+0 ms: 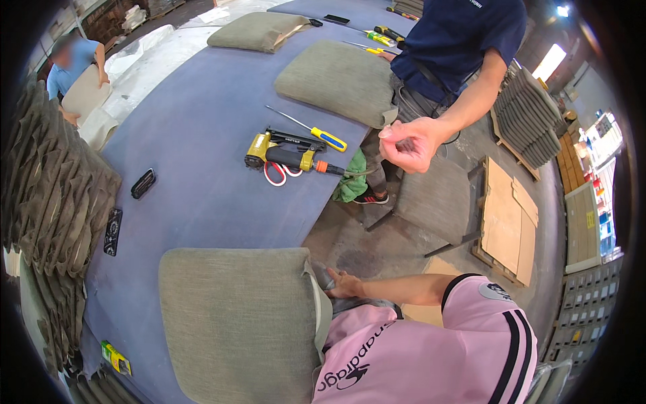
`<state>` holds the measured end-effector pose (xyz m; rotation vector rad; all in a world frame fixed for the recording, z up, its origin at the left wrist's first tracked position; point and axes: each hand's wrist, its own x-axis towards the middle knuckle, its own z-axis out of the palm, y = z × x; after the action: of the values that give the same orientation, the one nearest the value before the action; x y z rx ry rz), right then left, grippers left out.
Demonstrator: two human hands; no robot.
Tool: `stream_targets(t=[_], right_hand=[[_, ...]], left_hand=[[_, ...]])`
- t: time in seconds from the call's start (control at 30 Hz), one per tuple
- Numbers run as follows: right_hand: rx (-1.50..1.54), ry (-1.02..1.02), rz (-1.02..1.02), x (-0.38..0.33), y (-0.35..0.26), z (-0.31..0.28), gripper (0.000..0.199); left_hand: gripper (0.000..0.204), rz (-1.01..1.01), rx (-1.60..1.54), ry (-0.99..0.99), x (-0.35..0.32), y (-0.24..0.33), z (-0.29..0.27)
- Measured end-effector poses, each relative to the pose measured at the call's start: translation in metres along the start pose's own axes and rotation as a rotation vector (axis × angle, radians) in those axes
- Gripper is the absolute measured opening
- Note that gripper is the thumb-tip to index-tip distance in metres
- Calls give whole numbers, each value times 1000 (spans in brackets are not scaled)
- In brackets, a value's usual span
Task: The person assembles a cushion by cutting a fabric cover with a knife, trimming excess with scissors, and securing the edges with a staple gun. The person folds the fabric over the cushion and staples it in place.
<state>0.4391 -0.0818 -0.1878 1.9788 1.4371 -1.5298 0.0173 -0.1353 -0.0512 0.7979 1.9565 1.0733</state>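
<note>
A grey-green fabric seat cushion [239, 323] lies at the table's near edge, right in front of my body in a pink shirt. My right hand [345, 284] reaches across to the cushion's right edge. Its thumb and fingers close on the loose fabric there; the fingertips are partly hidden. My left hand does not show. Beyond the cushion, a yellow-and-black staple gun [282, 153] rests on its side with a hose attached. Red-and-white-handled scissors [279, 175] lie partly under it, and a screwdriver [316, 132] with a yellow-and-blue handle lies just behind.
Across the table a co-worker in navy holds out a pinched hand [412, 143] near another cushion [336, 84]. Stacked fabric covers [54, 195] line the left. Black staple strips [143, 183] and a yellow-green box [116, 358] lie on the table. A chair [434, 202] stands right.
</note>
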Motion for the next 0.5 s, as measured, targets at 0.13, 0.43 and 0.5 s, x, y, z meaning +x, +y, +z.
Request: stream_targets(t=[0.13,0.43,0.5], right_hand=[[-50,38,-23,0,-4,1,113],[-113,133,-133,-10,-4,4,85],[-108,134,-119,-9,-4,4,87]], left_hand=[[33,-21,36,-15,-2,-4,-2],[43,-30,100,-42,-11,-9,-9],[45,-26,113,-49,-12,-10,-8]])
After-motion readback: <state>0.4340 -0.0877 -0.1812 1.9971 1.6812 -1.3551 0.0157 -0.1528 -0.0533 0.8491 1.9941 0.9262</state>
